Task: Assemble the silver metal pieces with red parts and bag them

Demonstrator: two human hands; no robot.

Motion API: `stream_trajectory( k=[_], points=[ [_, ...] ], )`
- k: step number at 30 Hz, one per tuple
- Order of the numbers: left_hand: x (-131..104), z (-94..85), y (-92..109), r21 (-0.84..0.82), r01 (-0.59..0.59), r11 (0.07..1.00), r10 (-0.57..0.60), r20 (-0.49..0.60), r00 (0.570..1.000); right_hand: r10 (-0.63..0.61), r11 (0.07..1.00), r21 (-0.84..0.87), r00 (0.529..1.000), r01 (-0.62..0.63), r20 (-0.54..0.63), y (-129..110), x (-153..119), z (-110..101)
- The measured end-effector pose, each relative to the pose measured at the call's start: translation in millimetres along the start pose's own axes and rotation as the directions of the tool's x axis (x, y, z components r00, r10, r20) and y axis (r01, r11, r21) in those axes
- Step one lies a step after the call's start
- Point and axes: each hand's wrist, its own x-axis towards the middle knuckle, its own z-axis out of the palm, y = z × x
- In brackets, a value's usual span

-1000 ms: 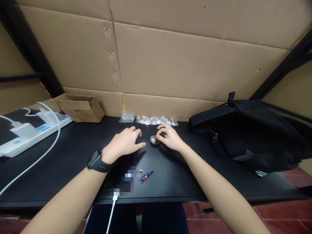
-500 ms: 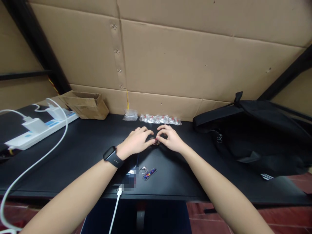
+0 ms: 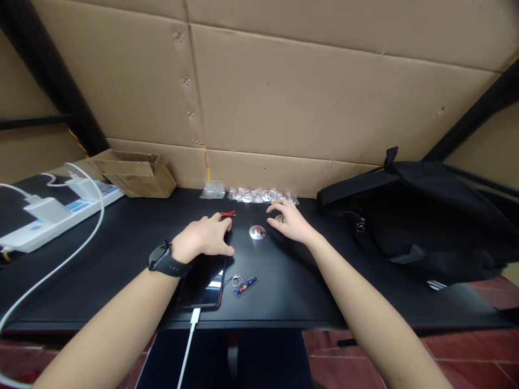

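Note:
A small shiny silver disc, shaped like a finger cymbal [image 3: 257, 233] with a bit of red at its centre, lies on the black table between my hands. My left hand [image 3: 206, 235] hovers palm down over the phone [image 3: 205, 283], its fingers spread. Just beyond its fingertips lies a red cord [image 3: 228, 214]. My right hand [image 3: 292, 220] is curved over a second silver disc [image 3: 279, 219], thumb and fingers apart; the hand partly hides this disc. Closer to me, a keychain [image 3: 245, 287] with a metal ring rests beside the phone.
Several plastic-wrapped silver discs [image 3: 259, 195] line the cardboard wall, with a clear plastic packet [image 3: 213, 189] to their left. An open cardboard box [image 3: 141, 175] and a white power strip [image 3: 60, 219] stand left. A black bag [image 3: 430, 221] fills the right. A white cable [image 3: 187, 346] runs to the phone.
My hands have parted: the left moved left and toward me, the right slightly right. The silver disc formerly between my fingertips now lies free on the table, and the red cord shows.

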Motion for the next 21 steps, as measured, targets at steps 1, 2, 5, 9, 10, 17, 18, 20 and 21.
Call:
stream_trajectory(
  k=[1, 2, 5, 9, 10, 17, 18, 20, 21],
  points=[
    [0, -0.2, 1, -0.001, -0.008, 1.000, 0.008, 0.007, 1.000, 0.004, 1.000, -0.004, 1.000, -0.004, -0.007, 3, 0, -1],
    [0, -0.3, 1, -0.001, -0.013, 1.000, 0.013, 0.015, 1.000, 0.008, 1.000, -0.010, 1.000, -0.008, -0.013, 5, 1, -3],
    [2, 0.9, -2, -0.009, 0.000, 1.000, 0.000, 0.015, 1.000, 0.032, 0.999, -0.040, 0.999, -0.033, -0.021, 10, 1, -8],
    [3, 4.0, -9, -0.046, 0.022, 0.999, -0.022, -0.003, 1.000, 0.071, 0.994, -0.085, 0.996, -0.067, 0.044, 18, -2, -13],
    [3, 4.5, -11, -0.050, 0.031, 0.998, -0.032, -0.009, 0.999, 0.072, 0.994, -0.091, 0.995, -0.065, 0.074, 21, -3, -14],
    [17, 7.0, -22, -0.023, 0.088, 0.996, -0.091, -0.273, 0.958, 0.122, 0.991, -0.077, 0.971, -0.109, 0.204, 32, -5, -18],
    [23, 8.2, -24, -0.001, 0.061, 0.998, -0.058, -0.328, 0.943, 0.139, 0.989, -0.078, 0.969, -0.126, 0.206, 32, -4, -18],
    [33, 10.9, -27, 0.036, 0.010, 0.999, 0.006, -0.402, 0.916, 0.170, 0.984, -0.083, 0.964, -0.156, 0.203, 32, -4, -19],
    [37, 12.2, -28, 0.041, -0.006, 0.999, 0.023, -0.417, 0.909, 0.178, 0.983, -0.084, 0.963, -0.164, 0.202, 32, -4, -19]
  ],
)
